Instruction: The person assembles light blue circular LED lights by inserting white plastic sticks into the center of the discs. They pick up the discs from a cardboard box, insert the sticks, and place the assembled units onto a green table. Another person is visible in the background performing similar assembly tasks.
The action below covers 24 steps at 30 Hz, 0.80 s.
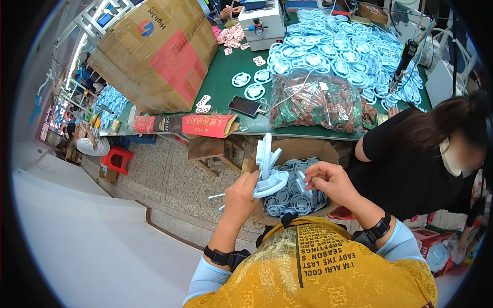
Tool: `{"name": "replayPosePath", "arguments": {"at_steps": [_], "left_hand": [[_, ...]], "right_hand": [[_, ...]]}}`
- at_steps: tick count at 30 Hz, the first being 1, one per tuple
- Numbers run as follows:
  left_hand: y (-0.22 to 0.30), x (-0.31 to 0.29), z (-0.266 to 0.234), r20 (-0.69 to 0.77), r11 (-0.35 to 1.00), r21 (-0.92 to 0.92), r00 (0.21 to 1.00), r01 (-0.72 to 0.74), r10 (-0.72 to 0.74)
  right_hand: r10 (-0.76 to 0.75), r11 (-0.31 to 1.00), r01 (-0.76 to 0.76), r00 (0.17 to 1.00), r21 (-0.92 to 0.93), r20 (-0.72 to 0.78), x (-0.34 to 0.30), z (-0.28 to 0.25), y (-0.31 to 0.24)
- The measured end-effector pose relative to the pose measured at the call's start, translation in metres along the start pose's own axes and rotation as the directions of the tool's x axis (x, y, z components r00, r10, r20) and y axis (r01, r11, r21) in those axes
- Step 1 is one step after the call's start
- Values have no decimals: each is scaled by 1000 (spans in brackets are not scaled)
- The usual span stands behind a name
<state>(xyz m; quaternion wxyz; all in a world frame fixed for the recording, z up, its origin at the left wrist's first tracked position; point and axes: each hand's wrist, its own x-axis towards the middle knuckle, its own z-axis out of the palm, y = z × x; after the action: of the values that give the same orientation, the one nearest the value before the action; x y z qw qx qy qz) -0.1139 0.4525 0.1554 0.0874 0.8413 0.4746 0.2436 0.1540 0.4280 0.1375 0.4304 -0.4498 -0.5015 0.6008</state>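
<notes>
My left hand (pixel 240 199) is closed around several light-blue plastic pieces (pixel 270 184), flat oval rings with raised middles, some standing upright and one tilted outward. Beside it, my right hand (pixel 331 180) pinches a single light-blue plastic piece (pixel 302 184) between thumb and fingers. Both hands are over an open cardboard box (pixel 324 151) holding many similar blue pieces (pixel 287 203). Thin blue sticks (pixel 216 196) poke out to the left of my left hand; what they join is hidden.
A green table (pixel 221 77) carries a heap of blue pieces (pixel 334 46), a clear bag of brown and green parts (pixel 316 102), a phone (pixel 244 106) and a large carton (pixel 159 56). A wooden stool (pixel 210 152) stands below. Another person (pixel 411 154) sits close on the right.
</notes>
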Motion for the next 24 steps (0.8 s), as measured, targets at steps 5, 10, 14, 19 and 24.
{"name": "replayPosePath", "arguments": {"at_steps": [5,10,14,19,24], "left_hand": [[-5,-1,5,-17,992,-116,998,55,-57],[-10,-2,8,-2,949,-289,992,123,-129],[-10,-3,8,26,866,-469,982,175,-185],[-8,-11,13,86,655,-680,923,330,-375],[-26,-11,36,364,243,-791,751,562,-551]], "right_hand": [[-29,999,29,1000,-45,-8,4,-5,-16],[-46,999,45,998,-26,-38,8,-8,-20],[-52,996,56,997,62,-64,10,-3,-26],[-73,990,85,991,115,-109,16,3,-40],[-124,980,139,986,139,-110,23,7,-65]]}}
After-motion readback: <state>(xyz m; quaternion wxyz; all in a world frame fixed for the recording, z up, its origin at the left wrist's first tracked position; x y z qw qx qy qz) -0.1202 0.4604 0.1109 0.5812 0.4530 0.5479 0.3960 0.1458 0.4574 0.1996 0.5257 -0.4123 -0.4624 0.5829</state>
